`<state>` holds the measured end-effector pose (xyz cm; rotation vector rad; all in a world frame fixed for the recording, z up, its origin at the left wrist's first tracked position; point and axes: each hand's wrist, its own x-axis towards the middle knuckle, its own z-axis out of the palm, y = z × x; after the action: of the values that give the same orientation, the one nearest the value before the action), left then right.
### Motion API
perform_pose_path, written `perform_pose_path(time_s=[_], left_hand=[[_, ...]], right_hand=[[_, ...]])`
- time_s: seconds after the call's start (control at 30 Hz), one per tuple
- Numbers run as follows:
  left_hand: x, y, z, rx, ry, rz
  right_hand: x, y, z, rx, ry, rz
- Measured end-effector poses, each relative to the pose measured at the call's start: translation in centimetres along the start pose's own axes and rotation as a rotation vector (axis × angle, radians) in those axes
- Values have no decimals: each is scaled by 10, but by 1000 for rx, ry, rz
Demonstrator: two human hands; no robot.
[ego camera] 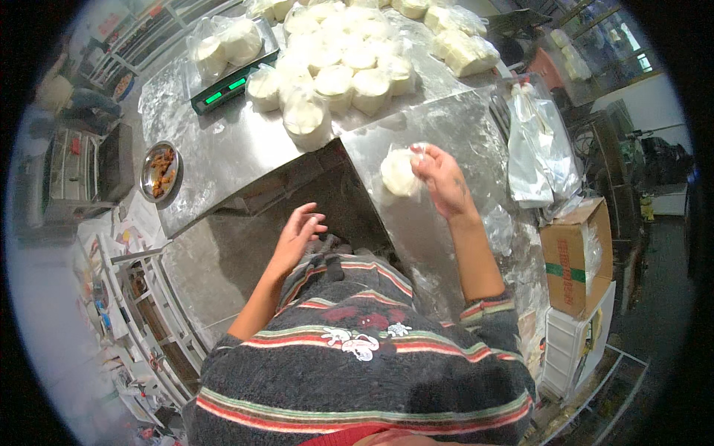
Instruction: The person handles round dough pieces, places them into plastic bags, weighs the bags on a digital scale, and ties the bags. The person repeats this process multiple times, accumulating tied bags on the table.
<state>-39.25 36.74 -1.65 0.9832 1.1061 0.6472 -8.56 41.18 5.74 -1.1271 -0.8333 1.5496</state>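
My right hand (pixel 438 173) pinches the top of a clear plastic bag over the steel worktop on the right. Inside the bag is a round white stack (pixel 400 174) that looks like dough wrappers. My left hand (pixel 302 234) hangs in front of my body, over the gap beside the tables, its fingers slightly curled and holding nothing. Many similar bagged white stacks (pixel 334 83) crowd the table ahead. The nearest of them, a bagged stack (pixel 305 120), stands close to the table's edge.
A digital scale (pixel 226 92) with lit green displays carries bagged stacks (pixel 228 44) at left. A metal dish of brown food (pixel 160 171) sits at the table's left corner. On the right are clear plastic bags (pixel 538 145), a crumpled bag (pixel 498 228) and a cardboard box (pixel 574 259).
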Motion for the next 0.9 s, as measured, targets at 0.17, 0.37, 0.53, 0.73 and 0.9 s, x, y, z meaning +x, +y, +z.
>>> perform_pose_path(time_s=[0.17,0.37,0.53,0.73,0.9], left_hand=[[37,12,-103,0,184,16],[67,43,-189,-28,358,49],[100,60,-242,-88,506,-23],[166,84,-288,-170,614,46],[227,110,-340,-124,770,50]], right_hand=[[134,15,31,-5,22,-5],[222,46,50,-233,273,-7],[232,20,60,-845,498,-330],[306,-10,113,-552,-80,-311],[434,7,163,-326,-171,-1]])
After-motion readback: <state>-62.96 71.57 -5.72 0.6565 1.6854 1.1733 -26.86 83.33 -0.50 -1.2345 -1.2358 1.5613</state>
